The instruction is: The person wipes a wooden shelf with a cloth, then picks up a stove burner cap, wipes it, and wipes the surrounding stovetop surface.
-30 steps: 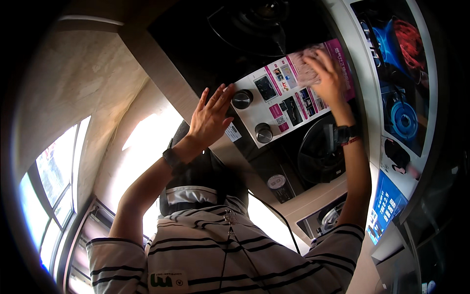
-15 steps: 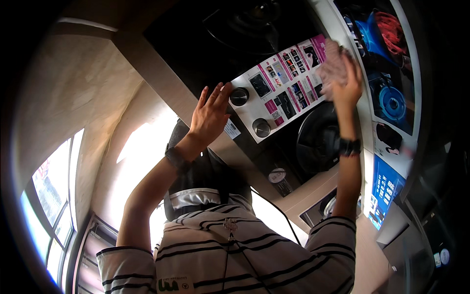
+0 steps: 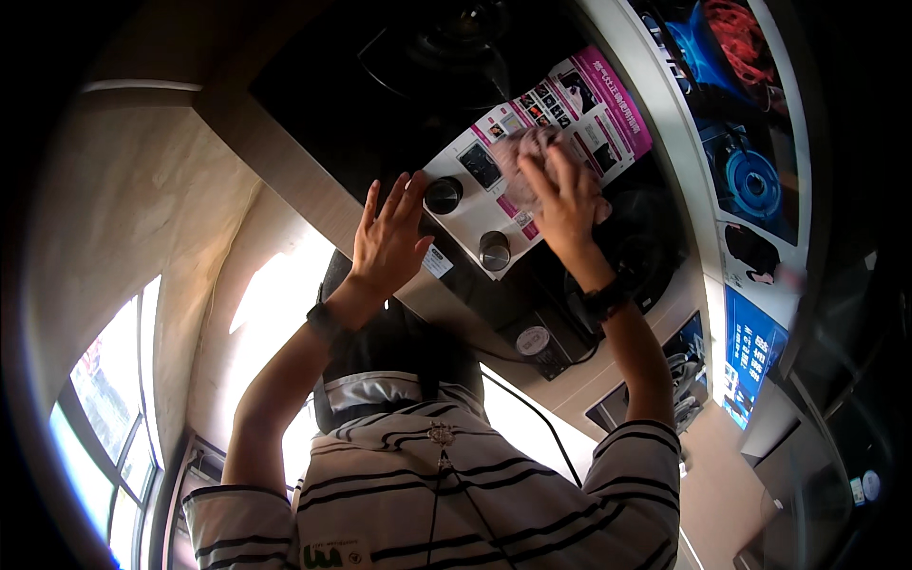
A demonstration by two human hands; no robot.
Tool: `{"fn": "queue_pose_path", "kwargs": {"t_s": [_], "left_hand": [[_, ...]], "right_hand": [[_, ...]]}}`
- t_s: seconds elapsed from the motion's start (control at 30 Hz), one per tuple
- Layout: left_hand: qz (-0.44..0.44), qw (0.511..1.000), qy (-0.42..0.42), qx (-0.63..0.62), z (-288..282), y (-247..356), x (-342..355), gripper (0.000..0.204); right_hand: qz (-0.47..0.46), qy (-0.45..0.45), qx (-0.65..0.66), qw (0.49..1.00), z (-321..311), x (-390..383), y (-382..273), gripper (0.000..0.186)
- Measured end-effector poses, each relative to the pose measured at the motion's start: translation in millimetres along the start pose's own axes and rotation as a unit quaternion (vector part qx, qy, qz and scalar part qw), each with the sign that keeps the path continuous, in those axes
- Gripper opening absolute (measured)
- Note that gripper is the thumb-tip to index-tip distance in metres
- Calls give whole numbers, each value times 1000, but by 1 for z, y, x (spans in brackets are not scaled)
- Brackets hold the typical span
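My left hand [image 3: 388, 242] is open, fingertips at the near-left edge of a white-and-magenta printed sheet [image 3: 622, 119], beside a dark round knob [image 3: 443, 195]. A second knob [image 3: 494, 251] sits lower on the sheet. My right hand [image 3: 560, 199] is closed on a crumpled pinkish cloth [image 3: 527, 147], pressed onto the middle of the sheet. The sheet lies on a black glass stove top [image 3: 323, 114], between a dark burner [image 3: 475, 38] above and another burner [image 3: 646, 266] below, partly in shadow.
A light strip of counter runs along the right with pictorial panels [image 3: 750, 180] and a blue printed card [image 3: 750, 347]. A wooden edge [image 3: 285, 180] borders the stove on the left. A window [image 3: 109, 399] is at far left, an open compartment [image 3: 665, 380] at lower right, and a cable hangs below.
My right hand and the cloth went out to the sheet's right end, then came back left to its middle, near the knobs. My left hand stays at the edge as the view shifts slightly.
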State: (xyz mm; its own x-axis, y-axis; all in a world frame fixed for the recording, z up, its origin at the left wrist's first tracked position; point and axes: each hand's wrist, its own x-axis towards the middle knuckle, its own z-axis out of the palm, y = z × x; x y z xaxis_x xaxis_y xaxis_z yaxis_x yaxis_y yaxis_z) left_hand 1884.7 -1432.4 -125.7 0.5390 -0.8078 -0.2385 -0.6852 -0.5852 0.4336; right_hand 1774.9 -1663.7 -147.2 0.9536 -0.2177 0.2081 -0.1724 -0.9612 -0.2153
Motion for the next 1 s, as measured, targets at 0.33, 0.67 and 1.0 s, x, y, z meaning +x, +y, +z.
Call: {"fn": "queue_pose_path", "kwargs": {"t_s": [0.33, 0.67, 1.0], "left_hand": [[4, 1000, -8, 7, -2, 1, 2, 77], [20, 1000, -8, -10, -13, -6, 13, 64], [-146, 963, 0, -228, -13, 38, 110, 60]], "right_hand": [[183, -27, -42, 982, -10, 55, 99, 69], [172, 33, -30, 984, -3, 73, 175, 64], [203, 286, 150, 925, -69, 16, 111, 56]]}}
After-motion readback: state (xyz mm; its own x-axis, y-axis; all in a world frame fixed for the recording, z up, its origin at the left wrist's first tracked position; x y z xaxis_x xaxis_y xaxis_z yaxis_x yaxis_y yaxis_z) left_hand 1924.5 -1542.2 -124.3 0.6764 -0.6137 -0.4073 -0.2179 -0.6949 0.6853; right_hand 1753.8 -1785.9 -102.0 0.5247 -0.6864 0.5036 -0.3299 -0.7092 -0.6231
